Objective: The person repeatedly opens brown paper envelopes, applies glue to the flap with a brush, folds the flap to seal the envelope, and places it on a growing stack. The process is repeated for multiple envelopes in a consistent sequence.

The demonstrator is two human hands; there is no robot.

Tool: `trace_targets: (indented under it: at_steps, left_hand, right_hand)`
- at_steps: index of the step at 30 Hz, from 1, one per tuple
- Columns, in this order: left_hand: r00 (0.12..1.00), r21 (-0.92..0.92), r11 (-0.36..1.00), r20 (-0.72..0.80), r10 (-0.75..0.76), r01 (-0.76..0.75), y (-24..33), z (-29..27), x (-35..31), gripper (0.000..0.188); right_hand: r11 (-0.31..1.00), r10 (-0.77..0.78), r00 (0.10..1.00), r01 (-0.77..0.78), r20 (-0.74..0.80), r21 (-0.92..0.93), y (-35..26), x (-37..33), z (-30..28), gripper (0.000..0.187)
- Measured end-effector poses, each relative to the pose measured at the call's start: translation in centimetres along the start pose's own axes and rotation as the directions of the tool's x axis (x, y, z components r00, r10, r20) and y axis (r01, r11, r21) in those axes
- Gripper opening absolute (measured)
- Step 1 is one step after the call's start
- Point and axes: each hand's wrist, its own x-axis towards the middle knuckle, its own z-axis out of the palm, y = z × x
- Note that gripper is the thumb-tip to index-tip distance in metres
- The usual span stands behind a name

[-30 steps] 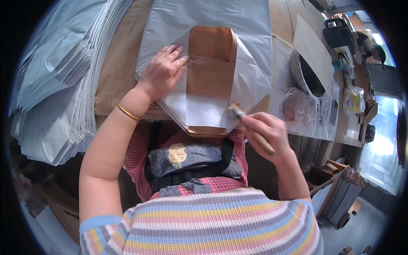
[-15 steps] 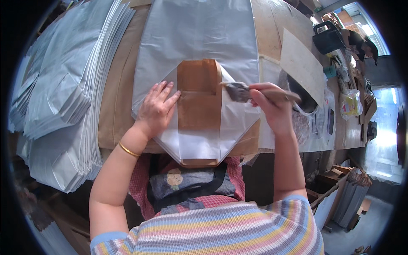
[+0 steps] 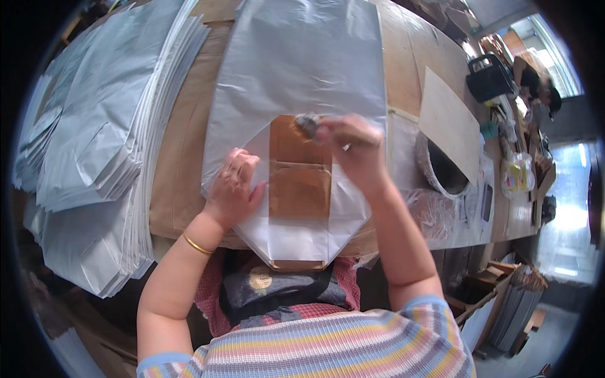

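A silvery-white paper bag [image 3: 296, 69] lies flat in front of me, its near end folded into an angular shape with brown paper [image 3: 299, 192] exposed in the middle. My right hand [image 3: 358, 148] is closed around a brush, blurred by motion. The brush's dark bristles [image 3: 307, 125] are at the far end of the brown area. My left hand [image 3: 232, 189] rests on the bag's left flap, fingers loosely bent and thumb apart, holding nothing.
Stacks of similar silvery bags [image 3: 107, 120] lie at the left. On the right, a board [image 3: 449, 126] partly covers a dark-lined round container [image 3: 444, 167] beside crumpled clear plastic [image 3: 435, 214]. Farther right are a black case [image 3: 489, 77] and another person [image 3: 541, 91].
My right hand has brought the brush leftward, from beside the bag's right flap to the far end of the brown paper. My left hand's fingers have drawn in slightly.
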Motion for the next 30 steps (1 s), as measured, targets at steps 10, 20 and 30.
trace_targets:
  at_steps: [10, 20, 30]
  left_hand:
    - [0.997, 0.009, 1.000, -0.071, 0.019, -0.018, -0.2, 0.1, -0.4, 0.033]
    - [0.997, 0.010, 1.000, -0.070, 0.025, -0.025, -0.2, -0.2, 0.1, 0.031]
    - [0.999, 0.152, 0.988, 0.034, 0.030, -0.035, -0.3, -0.1, -0.5, 0.023]
  right_hand:
    - [0.969, 0.044, 0.972, -0.098, 0.230, 0.227, -3.0, -0.6, 3.7, 0.015]
    - [0.887, 0.459, 0.888, -0.458, 0.009, -0.051, -0.9, 3.5, 5.5, 0.013]
    - [0.881, 0.031, 0.999, -0.042, -0.030, -0.471, -4.0, -11.0, -11.9, 0.032]
